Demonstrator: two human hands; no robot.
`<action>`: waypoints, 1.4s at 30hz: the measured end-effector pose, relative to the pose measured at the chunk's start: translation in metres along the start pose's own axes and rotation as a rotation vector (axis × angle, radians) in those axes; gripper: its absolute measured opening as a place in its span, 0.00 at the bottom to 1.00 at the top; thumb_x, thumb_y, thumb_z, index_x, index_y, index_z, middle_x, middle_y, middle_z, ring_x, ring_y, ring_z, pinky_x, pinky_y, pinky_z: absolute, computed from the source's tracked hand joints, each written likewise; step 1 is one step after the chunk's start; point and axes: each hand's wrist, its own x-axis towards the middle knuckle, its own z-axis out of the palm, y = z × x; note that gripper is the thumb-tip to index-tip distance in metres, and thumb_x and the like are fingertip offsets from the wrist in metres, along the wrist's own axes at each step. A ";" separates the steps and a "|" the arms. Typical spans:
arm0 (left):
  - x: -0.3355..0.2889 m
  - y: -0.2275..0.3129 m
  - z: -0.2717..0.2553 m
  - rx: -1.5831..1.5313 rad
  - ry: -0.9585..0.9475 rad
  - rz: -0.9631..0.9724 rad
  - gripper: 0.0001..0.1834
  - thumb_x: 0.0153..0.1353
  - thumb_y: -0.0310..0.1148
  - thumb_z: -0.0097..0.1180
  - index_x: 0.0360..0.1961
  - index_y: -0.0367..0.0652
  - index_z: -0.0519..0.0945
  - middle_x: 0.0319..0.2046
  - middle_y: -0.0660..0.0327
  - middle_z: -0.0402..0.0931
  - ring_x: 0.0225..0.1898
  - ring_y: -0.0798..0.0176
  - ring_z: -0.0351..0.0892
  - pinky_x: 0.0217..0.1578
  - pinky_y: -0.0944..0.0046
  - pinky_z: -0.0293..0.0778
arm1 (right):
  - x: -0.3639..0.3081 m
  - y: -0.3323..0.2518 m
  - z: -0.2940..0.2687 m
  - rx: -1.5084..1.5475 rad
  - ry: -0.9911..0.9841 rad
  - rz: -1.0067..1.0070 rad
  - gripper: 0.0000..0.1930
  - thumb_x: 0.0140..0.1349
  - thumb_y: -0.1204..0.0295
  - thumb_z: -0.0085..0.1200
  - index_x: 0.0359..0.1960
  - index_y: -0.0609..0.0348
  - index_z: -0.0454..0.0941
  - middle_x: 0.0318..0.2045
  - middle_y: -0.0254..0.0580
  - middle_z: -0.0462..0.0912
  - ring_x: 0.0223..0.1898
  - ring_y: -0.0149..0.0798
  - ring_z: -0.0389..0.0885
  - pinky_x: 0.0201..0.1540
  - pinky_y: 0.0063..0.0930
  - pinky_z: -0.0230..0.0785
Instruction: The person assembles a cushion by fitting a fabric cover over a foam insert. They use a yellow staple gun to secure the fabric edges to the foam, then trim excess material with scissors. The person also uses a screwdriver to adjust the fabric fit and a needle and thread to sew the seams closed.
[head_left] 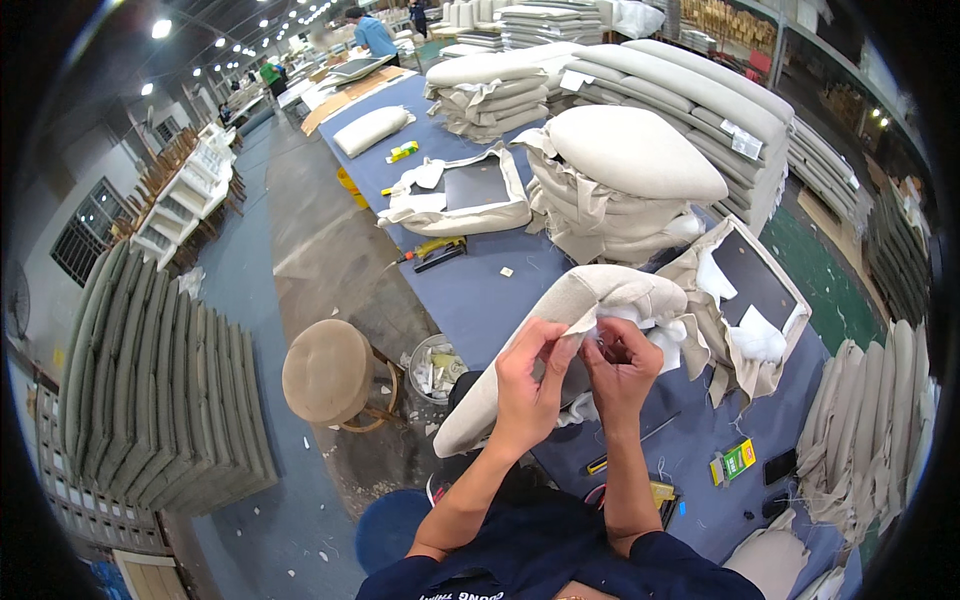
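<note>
Taking the beige seat cushion [555, 300] as the centre of the dial, with 12 o'clock away from the person, it lies tilted in front of the body, its 8 o'clock end reaching past the edge of the blue-grey worktable [470, 305]. The left hand [528, 378] pinches the cushion's turned-up fabric edge between thumb and fingertips. The right hand [622, 368] sits just beside it, fingers curled towards the thumb, close to white wadding [635, 322]; I cannot tell whether they close on anything.

Between 2 and 3 o'clock lies an upholstered panel [776, 285] with a dark underside and loose fabric. Between 12 and 1 rises a stack of beige cushions [635, 150]. At 11 o'clock a second fabric-edged panel [478, 187] lies flat, and at 10 a yellow-and-black staple gun [437, 247] rests near the table's edge. A bucket of scraps [437, 372] stands at 9, with a round padded stool [326, 372] farther out. At 4 o'clock lie a green-and-yellow box [734, 462] and, just beyond it, a dark smartphone [780, 467]; at 5, a thin tool with a yellow-and-black handle [597, 465]
</note>
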 end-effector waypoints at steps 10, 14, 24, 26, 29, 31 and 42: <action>0.002 -0.008 0.001 0.001 0.088 -0.015 0.10 0.70 0.31 0.58 0.39 0.32 0.79 0.29 0.61 0.73 0.28 0.69 0.69 0.32 0.69 0.67 | -0.010 -0.020 -0.012 0.386 -0.286 0.283 0.14 0.69 0.75 0.60 0.55 0.63 0.84 0.21 0.26 0.76 0.20 0.19 0.67 0.22 0.17 0.59; -0.004 -0.009 0.004 0.065 0.077 0.047 0.11 0.72 0.33 0.57 0.39 0.34 0.78 0.30 0.66 0.69 0.29 0.74 0.65 0.30 0.72 0.61 | -0.003 -0.023 -0.018 0.426 -0.304 0.294 0.11 0.69 0.76 0.60 0.50 0.66 0.85 0.21 0.26 0.76 0.21 0.18 0.67 0.21 0.17 0.58; -0.014 0.001 0.014 0.157 0.036 0.164 0.10 0.71 0.32 0.57 0.37 0.35 0.78 0.29 0.66 0.68 0.28 0.74 0.65 0.28 0.72 0.59 | -0.003 -0.029 -0.012 0.063 -0.010 0.004 0.07 0.59 0.82 0.64 0.39 0.69 0.84 0.20 0.30 0.78 0.22 0.21 0.71 0.25 0.18 0.65; -0.009 0.000 0.015 0.163 0.038 0.167 0.10 0.71 0.32 0.57 0.37 0.35 0.78 0.28 0.66 0.68 0.28 0.73 0.65 0.28 0.72 0.59 | 0.000 -0.024 -0.013 0.098 0.001 0.044 0.07 0.59 0.82 0.64 0.39 0.69 0.84 0.21 0.30 0.80 0.23 0.20 0.73 0.27 0.18 0.67; -0.010 -0.006 0.016 0.178 0.099 0.172 0.10 0.71 0.33 0.57 0.37 0.35 0.77 0.28 0.65 0.68 0.28 0.73 0.64 0.28 0.71 0.58 | -0.002 -0.025 -0.014 0.186 -0.065 0.086 0.08 0.63 0.81 0.62 0.42 0.70 0.84 0.22 0.31 0.81 0.22 0.20 0.72 0.25 0.17 0.64; -0.010 -0.009 0.017 0.182 0.135 0.172 0.10 0.71 0.33 0.57 0.37 0.35 0.77 0.28 0.66 0.68 0.28 0.73 0.64 0.28 0.71 0.58 | -0.009 -0.024 -0.015 0.237 -0.135 0.118 0.10 0.63 0.81 0.62 0.46 0.70 0.84 0.23 0.31 0.81 0.24 0.19 0.73 0.26 0.17 0.64; -0.008 -0.005 0.011 0.179 0.061 0.113 0.11 0.73 0.34 0.55 0.36 0.36 0.77 0.28 0.67 0.67 0.28 0.75 0.63 0.28 0.72 0.58 | -0.001 -0.028 -0.033 0.369 -0.265 0.337 0.07 0.65 0.80 0.59 0.43 0.70 0.81 0.27 0.31 0.79 0.29 0.19 0.73 0.30 0.15 0.65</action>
